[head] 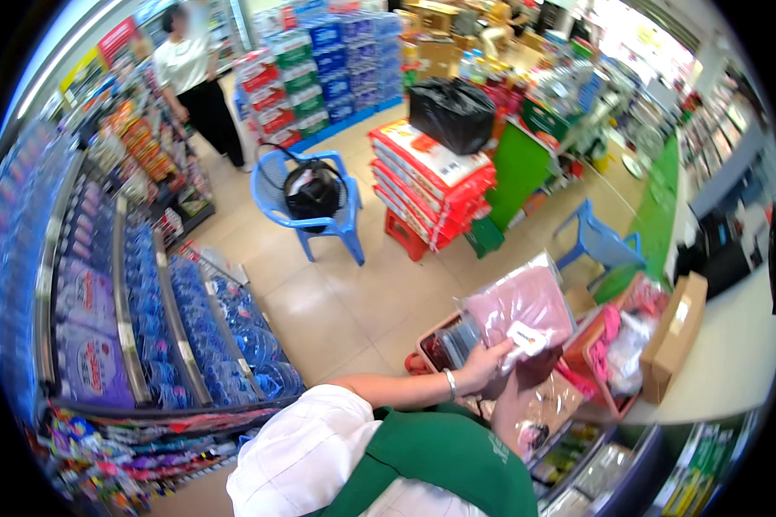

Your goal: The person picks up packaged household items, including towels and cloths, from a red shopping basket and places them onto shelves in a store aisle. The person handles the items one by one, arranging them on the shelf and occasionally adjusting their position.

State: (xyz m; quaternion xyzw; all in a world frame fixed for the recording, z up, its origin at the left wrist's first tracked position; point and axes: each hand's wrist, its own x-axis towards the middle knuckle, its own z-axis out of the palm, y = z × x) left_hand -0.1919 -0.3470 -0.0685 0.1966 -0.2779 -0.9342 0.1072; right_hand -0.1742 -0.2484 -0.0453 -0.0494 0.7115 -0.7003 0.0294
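Note:
My left hand point(486, 366), with a bracelet at the wrist, grips the near edge of a clear plastic bag holding folded pink fabric point(524, 298). A white tag point(528, 338) with writing lies on the bag near my fingers. Just below, my right hand point(509, 406) is against a dark maroon package point(535, 369); its grip is partly hidden. Under both hands is a pink plastic basket point(434, 331) with grey packaged goods point(460, 346) inside. A beige plastic-wrapped package point(556, 402) lies close to my right hand.
An open carton point(672, 336) and another pink basket point(621, 410) stand at the right. Shelves of bottled water point(168, 323) line the left. Blue plastic chairs point(352, 239) and stacked red-and-white packages point(427, 174) occupy the floor ahead. A person point(197, 90) stands farther back.

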